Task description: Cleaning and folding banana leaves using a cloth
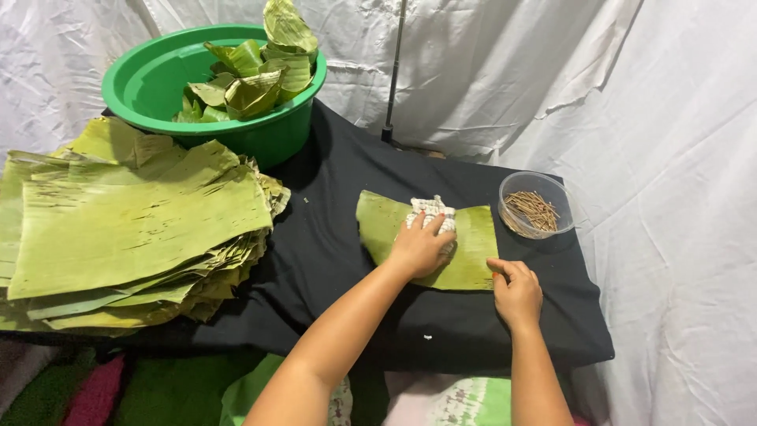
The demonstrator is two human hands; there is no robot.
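Left hand [420, 246] presses a checked cloth [431, 214] onto the banana leaf piece [471, 251]; right hand [517, 293] pins the leaf's near corner on the black table [339, 237].

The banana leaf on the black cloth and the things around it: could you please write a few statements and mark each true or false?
1. The left hand presses a checked cloth onto the single banana leaf. True.
2. The right hand holds a stick. False: its fingers rest on the leaf's near edge.
3. The clear bowl holds thin brown sticks. True.
4. The green basin holds water. False: folded leaf pieces lie in it.
5. The leaf stack lies right of the single leaf. False: it lies left.
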